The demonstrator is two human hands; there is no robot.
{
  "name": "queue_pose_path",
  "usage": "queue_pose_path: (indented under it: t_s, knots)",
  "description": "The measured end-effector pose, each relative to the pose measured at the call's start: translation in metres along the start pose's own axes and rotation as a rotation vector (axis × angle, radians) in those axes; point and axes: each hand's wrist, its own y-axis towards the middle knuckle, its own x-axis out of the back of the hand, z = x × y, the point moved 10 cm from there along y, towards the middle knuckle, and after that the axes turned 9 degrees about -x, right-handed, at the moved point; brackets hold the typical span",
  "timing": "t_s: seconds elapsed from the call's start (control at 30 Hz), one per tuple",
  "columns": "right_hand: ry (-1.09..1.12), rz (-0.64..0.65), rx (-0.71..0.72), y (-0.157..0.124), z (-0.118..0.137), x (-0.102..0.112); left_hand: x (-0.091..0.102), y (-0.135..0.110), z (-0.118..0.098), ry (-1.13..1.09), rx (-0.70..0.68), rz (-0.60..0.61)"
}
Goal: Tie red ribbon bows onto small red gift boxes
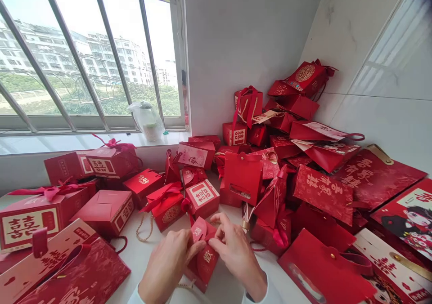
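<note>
Narrowly pinching, the left hand (167, 259) and right hand (234, 254) are gripping a small red gift box (204, 268). Opposed pinches are steadying its raised flap (199, 229).

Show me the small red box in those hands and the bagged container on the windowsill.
small red box (204, 267): head view, on its front face.
bagged container (148, 123): head view, on the plastic bag's middle.

Red double-happiness gift boxes (108, 214) and red paper gift bags (243, 173) heaped on white counter (135, 254), up against marble-look wall tiles (381, 56). Barred window (67, 123) behind, apartment blocks (114, 56) outside. Clear plastic bag (146, 122) on white sill (84, 142).
</note>
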Motion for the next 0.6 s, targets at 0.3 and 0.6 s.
queue_pose_path:
  t_s: [0.3, 0.6]
  knots:
    - [0.205, 0.210, -0.016, 0.007, -0.009, -0.012, -0.004, 0.010, 0.000, -0.396, -0.131, 0.129]
    - [-0.051, 0.041, 0.014, 0.002, -0.007, -0.008, -0.007, 0.011, 0.015, -0.496, -0.080, 0.115]
